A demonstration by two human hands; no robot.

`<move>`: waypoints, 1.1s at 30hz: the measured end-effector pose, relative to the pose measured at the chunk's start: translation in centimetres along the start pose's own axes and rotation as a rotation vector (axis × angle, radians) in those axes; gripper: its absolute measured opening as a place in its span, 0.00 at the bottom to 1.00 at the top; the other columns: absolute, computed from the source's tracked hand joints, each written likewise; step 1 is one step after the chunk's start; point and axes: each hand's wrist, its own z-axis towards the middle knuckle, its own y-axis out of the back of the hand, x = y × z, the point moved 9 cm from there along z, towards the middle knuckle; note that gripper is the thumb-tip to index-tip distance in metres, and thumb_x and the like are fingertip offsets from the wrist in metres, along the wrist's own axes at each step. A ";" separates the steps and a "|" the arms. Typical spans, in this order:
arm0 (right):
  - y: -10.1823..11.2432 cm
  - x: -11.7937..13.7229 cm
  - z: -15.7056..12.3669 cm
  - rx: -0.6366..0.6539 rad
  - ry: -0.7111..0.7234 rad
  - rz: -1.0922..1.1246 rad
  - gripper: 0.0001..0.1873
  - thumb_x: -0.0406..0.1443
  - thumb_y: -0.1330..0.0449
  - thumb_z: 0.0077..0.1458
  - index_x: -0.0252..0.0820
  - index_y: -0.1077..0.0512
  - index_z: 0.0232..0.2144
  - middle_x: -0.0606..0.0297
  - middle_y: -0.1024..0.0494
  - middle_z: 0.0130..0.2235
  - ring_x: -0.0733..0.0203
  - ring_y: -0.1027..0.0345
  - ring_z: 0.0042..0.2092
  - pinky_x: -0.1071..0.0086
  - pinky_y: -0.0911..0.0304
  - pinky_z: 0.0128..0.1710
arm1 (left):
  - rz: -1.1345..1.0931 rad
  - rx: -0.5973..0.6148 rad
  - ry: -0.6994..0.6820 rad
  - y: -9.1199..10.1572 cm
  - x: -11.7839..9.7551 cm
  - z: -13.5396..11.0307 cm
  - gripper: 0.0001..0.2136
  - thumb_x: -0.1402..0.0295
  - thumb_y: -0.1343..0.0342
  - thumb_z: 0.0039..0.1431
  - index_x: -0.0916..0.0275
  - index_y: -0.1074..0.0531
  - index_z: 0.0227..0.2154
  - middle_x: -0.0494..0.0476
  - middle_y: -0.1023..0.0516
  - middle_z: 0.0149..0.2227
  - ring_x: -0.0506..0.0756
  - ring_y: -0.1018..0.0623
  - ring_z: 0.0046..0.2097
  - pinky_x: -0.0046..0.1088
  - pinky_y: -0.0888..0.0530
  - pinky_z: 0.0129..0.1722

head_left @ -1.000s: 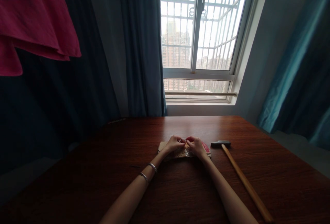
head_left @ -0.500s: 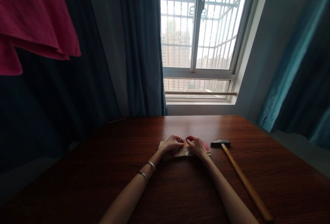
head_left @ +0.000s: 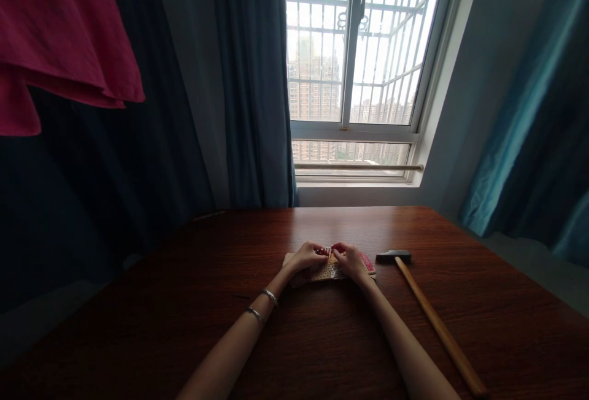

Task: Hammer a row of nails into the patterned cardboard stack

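A pale flat board with rows of small holes lies on the dark wooden table, with a reddish patterned piece at its right end. My left hand and my right hand meet over the board, fingers curled into pinches around a small shiny item too small to name. My left wrist wears two silver bangles.
A hammer with a dark head and a long wooden handle lies to the right of my right hand. A barred window is behind the table, blue curtains hang at both sides, and a red cloth hangs at upper left.
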 end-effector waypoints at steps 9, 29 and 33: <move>-0.1 -0.3 0.0 -0.004 -0.007 0.002 0.13 0.38 0.48 0.50 0.39 0.26 0.32 0.61 0.22 0.32 0.61 0.29 0.33 0.71 0.37 0.34 | 0.086 -0.020 -0.038 0.4 -0.2 -0.1 0.10 0.66 0.44 0.45 0.69 0.25 0.25 0.53 0.27 0.25 0.50 0.32 0.29 0.21 0.37 0.28; -0.1 0.3 -0.1 -0.003 -0.005 -0.022 0.11 0.37 0.47 0.50 0.41 0.25 0.31 0.63 0.22 0.31 0.61 0.29 0.32 0.70 0.36 0.35 | 0.088 -0.102 0.052 0.3 -2.1 -0.3 0.10 0.67 0.44 0.44 0.69 0.24 0.24 0.52 0.27 0.21 0.49 0.33 0.26 0.21 0.39 0.25; -0.1 0.4 -0.1 0.012 0.005 -0.017 0.11 0.37 0.47 0.50 0.41 0.25 0.30 0.63 0.21 0.31 0.61 0.29 0.32 0.70 0.36 0.35 | 0.043 -0.111 0.078 0.3 -2.5 -0.5 0.10 0.67 0.44 0.43 0.69 0.23 0.25 0.53 0.25 0.23 0.50 0.31 0.28 0.22 0.38 0.26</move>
